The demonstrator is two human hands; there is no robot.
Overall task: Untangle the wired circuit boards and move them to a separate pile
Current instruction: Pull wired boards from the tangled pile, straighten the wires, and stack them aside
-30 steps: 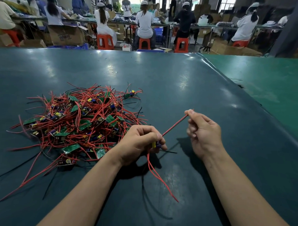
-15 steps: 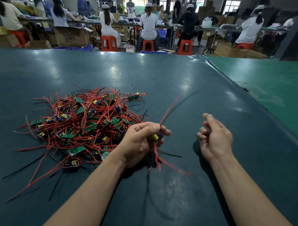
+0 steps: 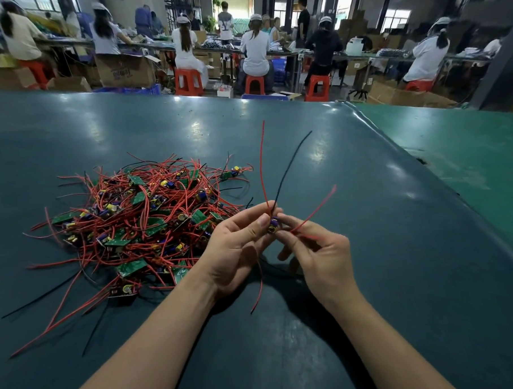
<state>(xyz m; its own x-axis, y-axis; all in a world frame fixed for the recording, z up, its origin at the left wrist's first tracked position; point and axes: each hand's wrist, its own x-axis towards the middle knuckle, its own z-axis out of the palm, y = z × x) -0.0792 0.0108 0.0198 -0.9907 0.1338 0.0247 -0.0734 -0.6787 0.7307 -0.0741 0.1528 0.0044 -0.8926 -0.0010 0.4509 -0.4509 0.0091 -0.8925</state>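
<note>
A tangled pile of small green circuit boards with red and black wires [image 3: 144, 217] lies on the dark teal table at the left. Just right of the pile, my left hand [image 3: 239, 242] and my right hand [image 3: 316, 250] both pinch one small circuit board [image 3: 272, 225] held above the table. A red wire and a black wire stand up from it, another red wire juts right, and one red wire hangs down below my left hand. Most of the board is hidden by my fingers.
The dark teal table [image 3: 385, 277] stretches to the right and meets a green mat [image 3: 468, 161] at a raised seam. Beyond the far edge, several people sit on red stools at workbenches with cardboard boxes.
My right hand, which let go of the red wire and hung free, has moved left and now pinches the board together with my left hand. The wires have swung upward.
</note>
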